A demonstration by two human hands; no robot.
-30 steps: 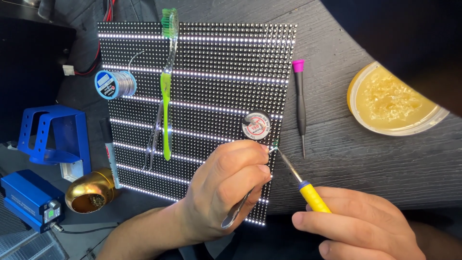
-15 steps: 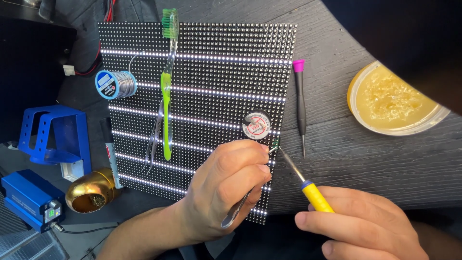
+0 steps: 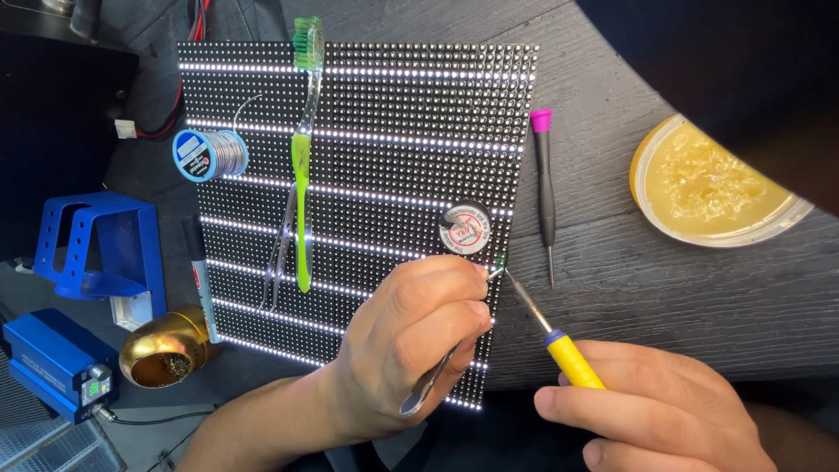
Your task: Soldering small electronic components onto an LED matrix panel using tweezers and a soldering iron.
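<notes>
Dark grey wood-grain tabletop [image 3: 664,297] carries one black LED matrix panel [image 3: 384,157], lit in white rows. On the panel we count one green toothbrush [image 3: 302,175], one solder spool [image 3: 210,154] at 9 o'clock of it, and one small round tin [image 3: 465,229]. Off the panel lie one pink-capped screwdriver [image 3: 545,192] and one flux dish [image 3: 708,188] at 3 o'clock. Our left hand [image 3: 411,345] pinches tweezers [image 3: 437,376]; our right hand [image 3: 647,415] is closed round one yellow-handled soldering iron [image 3: 559,341], both tips meeting at the panel's right edge, 5 o'clock of the tin.
</notes>
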